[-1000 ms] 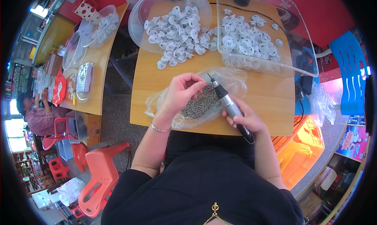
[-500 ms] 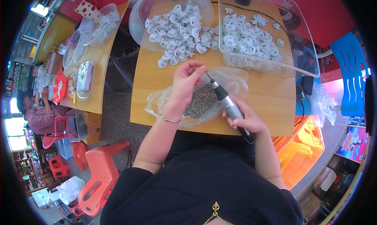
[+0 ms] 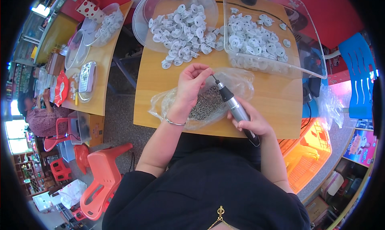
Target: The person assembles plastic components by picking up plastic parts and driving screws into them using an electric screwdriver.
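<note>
My right hand [image 3: 256, 119] grips a silver and black electric screwdriver [image 3: 236, 107], its bit pointing up and to the left. At the bit's tip, the thumb and forefinger of my left hand [image 3: 190, 85] are pinched together; whatever they hold is too small to make out. Beneath both hands a clear plastic bag [image 3: 241, 78] lies spread on the table, with a heap of small metal screws [image 3: 206, 104] in it. Beyond it, white round plastic parts [image 3: 180, 31] fill a clear round tub and spill onto the table.
A clear rectangular bin [image 3: 294, 67] at the far right holds more white parts [image 3: 250, 39]. On the left, a second table [image 3: 98, 77] carries tubs and a tray, and a person [image 3: 42, 119] sits beside it. A red chair [image 3: 100, 178] and an orange crate [image 3: 309, 156] flank me.
Almost nothing differs. The view has shifted very slightly, and both hands and the electric screwdriver keep the same pose.
</note>
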Available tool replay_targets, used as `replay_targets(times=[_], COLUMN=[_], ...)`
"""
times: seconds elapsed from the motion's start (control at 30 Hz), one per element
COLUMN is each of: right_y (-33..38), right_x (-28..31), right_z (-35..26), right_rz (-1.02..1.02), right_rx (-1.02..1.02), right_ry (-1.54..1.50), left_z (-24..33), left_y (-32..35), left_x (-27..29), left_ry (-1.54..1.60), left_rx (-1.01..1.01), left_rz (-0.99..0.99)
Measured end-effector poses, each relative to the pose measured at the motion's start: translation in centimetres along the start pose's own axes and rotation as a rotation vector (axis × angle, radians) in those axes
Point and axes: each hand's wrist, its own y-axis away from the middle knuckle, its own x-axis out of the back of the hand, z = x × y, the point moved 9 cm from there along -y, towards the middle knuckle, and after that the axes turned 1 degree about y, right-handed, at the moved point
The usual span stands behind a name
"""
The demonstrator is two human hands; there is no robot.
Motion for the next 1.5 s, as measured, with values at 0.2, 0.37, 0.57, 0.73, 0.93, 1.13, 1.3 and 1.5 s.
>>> replay_targets(times=[0.2,0.37,0.57,0.73,0.93,1.13,1.3,1.5], right_y=[-0.1,-0.1,0.0,-0.1,-0.2,-0.3,-0.5,-0.4], right_x=[-0.1,-0.1,0.1,-0.1,0.0,-0.5,-0.3,-0.2], right_z=[-0.2,-0.2,0.0,-0.4,-0.2,-0.5,-0.2,-0.2], right_rz=[0.011,0.008,0.009,0.016,0.022,-0.021,-0.030,-0.021], right_rx=[0.009,0.007,0.005,0.012,-0.011,0.016,0.012,0.008], right_ry=[0.014,0.017,0.035,0.037,0.071,0.019,-0.014,-0.032], left_z=[0.0,0.3,1.8,7.2,9.3,7.6,7.4,5.5], left_y=[0.0,0.0,0.6,-2.7,-5.7,-9.3,-10.3,-11.0], left_x=[0.3,0.2,-0.4,0.0,-8.2,-6.6,-6.4,-9.2], left_ry=[-0.027,-0.100,-0.162,-0.641,-1.406,-1.516,-1.520,-1.622], left_rx=[-0.021,-0.051,-0.065,-0.435,-1.177,-1.085,-1.127,-1.146], left_rz=[0.027,0.020,0.021,0.064,-0.265,-0.297,-0.314,-0.414])
